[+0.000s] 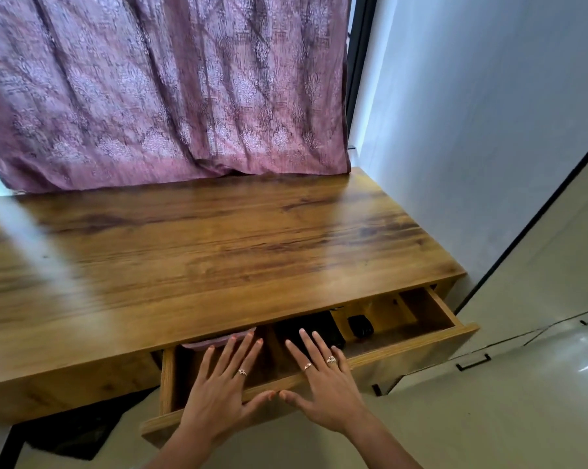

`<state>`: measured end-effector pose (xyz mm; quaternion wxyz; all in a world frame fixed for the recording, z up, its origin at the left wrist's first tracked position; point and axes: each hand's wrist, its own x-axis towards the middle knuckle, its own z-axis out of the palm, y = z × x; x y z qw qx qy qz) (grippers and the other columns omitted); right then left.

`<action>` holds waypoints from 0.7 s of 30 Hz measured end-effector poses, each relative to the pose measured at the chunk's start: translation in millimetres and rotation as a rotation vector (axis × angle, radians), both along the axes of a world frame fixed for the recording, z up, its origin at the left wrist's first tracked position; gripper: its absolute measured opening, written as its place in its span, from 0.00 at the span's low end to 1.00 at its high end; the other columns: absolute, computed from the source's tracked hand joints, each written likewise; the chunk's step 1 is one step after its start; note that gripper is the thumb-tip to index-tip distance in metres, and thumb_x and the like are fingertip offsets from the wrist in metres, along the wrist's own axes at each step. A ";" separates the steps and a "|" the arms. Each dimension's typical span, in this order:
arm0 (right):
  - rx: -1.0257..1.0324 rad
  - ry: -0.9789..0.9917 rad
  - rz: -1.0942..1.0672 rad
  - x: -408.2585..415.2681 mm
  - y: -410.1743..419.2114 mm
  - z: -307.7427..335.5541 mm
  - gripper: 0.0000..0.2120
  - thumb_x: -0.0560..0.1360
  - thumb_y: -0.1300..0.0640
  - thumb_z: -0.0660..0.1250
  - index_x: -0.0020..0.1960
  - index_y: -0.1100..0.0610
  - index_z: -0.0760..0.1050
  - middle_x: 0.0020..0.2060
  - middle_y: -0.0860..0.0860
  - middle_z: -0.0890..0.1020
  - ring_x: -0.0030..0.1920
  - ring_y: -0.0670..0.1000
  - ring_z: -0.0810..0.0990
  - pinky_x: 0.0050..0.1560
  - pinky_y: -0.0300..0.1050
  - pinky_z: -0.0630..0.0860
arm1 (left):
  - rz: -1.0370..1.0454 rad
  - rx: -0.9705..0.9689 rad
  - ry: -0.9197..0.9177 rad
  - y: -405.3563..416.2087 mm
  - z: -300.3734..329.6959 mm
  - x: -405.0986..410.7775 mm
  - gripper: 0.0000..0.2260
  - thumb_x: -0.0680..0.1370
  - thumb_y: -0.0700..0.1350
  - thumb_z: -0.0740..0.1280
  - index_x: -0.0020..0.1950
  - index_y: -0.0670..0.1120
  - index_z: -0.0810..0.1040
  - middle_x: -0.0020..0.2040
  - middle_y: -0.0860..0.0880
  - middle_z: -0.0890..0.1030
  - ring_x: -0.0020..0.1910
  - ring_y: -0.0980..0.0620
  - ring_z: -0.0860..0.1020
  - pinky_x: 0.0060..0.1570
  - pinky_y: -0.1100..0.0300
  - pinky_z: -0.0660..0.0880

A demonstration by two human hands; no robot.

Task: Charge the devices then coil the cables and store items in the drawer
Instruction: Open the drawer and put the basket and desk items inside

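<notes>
A wooden desk (218, 252) stands against a purple patterned curtain (164, 89), with a white wall (472, 113) just beside its right edge. Under the front edge of the desk top, toward the right, the drawer (418, 343) is pulled partly out, its front panel slanting down to the left across the view. Both hands reach over that front panel from the near side. The left hand (223, 384) lies flat with its fingers straight and spread, pointing into the drawer's left part, grasping nothing; 1 ring sits on one finger. The right hand (323, 380) is likewise flat and spread over the middle of the drawer, fingers released and holding nothing, with 2 rings showing. The 2 thumbs point toward each other and nearly meet above the drawer's front panel. Whether the palms press on the panel or hover just over it cannot be told. Inside the drawer, a pink item (218, 339) lies at the back left, just under the desk's front edge and just beyond the left fingertips. A flat black item (306, 328) lies in the middle, partly hidden beneath the right hand's fingers. To its right, apart from it, a small black device (360, 325) rests on the drawer's bottom. The far right end of the drawer shows bare wood. What exactly these stored items are is too dark to tell. Pale floor (489, 418) spreads below the desk on the right.
</notes>
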<state>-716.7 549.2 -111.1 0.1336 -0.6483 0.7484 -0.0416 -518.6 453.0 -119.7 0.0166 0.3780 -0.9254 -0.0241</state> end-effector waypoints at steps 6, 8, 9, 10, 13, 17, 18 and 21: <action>-0.030 0.019 0.007 -7.0 -27.0 1.8 0.38 0.70 0.25 0.43 0.70 0.35 0.26 0.73 0.43 0.27 0.72 0.47 0.24 0.72 0.55 0.27 | 0.027 -0.041 -0.014 -24.4 5.9 -8.3 0.39 0.72 0.73 0.50 0.76 0.52 0.56 0.78 0.48 0.52 0.76 0.46 0.49 0.71 0.43 0.44; -0.060 0.027 0.011 -9.1 -31.1 0.1 0.37 0.72 0.28 0.45 0.72 0.36 0.28 0.74 0.45 0.30 0.72 0.46 0.24 0.71 0.54 0.27 | 0.019 -0.076 -0.028 -32.6 10.7 -9.2 0.38 0.73 0.73 0.49 0.76 0.51 0.56 0.78 0.48 0.52 0.76 0.45 0.49 0.72 0.42 0.44; -0.094 0.068 0.010 -10.6 -30.9 -2.4 0.37 0.74 0.30 0.47 0.74 0.39 0.32 0.76 0.47 0.34 0.73 0.47 0.27 0.71 0.54 0.30 | 0.011 -0.094 -0.030 -36.6 12.8 -10.7 0.38 0.73 0.72 0.49 0.76 0.50 0.55 0.78 0.47 0.52 0.76 0.44 0.49 0.72 0.42 0.45; -0.137 0.125 0.007 -11.8 -29.0 -5.9 0.36 0.75 0.32 0.49 0.76 0.42 0.38 0.77 0.49 0.41 0.75 0.49 0.33 0.72 0.56 0.37 | -0.003 -0.101 -0.030 -40.4 15.0 -12.6 0.39 0.74 0.72 0.48 0.77 0.49 0.54 0.78 0.46 0.53 0.76 0.44 0.51 0.72 0.42 0.46; -0.255 0.203 -0.033 -12.1 -29.3 -14.3 0.32 0.77 0.39 0.52 0.77 0.50 0.54 0.77 0.54 0.57 0.76 0.55 0.50 0.70 0.60 0.52 | -0.073 -0.097 -0.035 -57.0 20.0 -18.9 0.37 0.75 0.70 0.48 0.76 0.47 0.57 0.75 0.44 0.62 0.74 0.43 0.61 0.71 0.41 0.55; -0.332 0.290 0.039 -22.6 -52.6 -16.6 0.31 0.77 0.43 0.53 0.77 0.53 0.54 0.77 0.52 0.56 0.76 0.54 0.53 0.71 0.61 0.52 | -0.269 -0.121 -0.044 -84.8 25.2 -29.0 0.34 0.76 0.67 0.50 0.73 0.47 0.64 0.72 0.45 0.69 0.70 0.46 0.68 0.64 0.43 0.68; -0.329 0.305 0.075 -25.1 -59.4 -16.1 0.32 0.76 0.44 0.54 0.77 0.53 0.53 0.77 0.52 0.55 0.77 0.52 0.53 0.72 0.61 0.52 | -0.313 -0.124 -0.048 -92.6 27.0 -31.2 0.34 0.75 0.67 0.51 0.73 0.47 0.65 0.71 0.45 0.69 0.69 0.46 0.69 0.63 0.44 0.69; -0.349 0.337 0.196 -36.6 -76.4 -17.1 0.31 0.76 0.46 0.55 0.77 0.55 0.54 0.76 0.52 0.59 0.76 0.51 0.54 0.71 0.59 0.53 | -0.409 -0.160 -0.075 -112.8 28.7 -39.2 0.34 0.76 0.67 0.51 0.75 0.47 0.58 0.74 0.44 0.63 0.72 0.45 0.63 0.66 0.44 0.63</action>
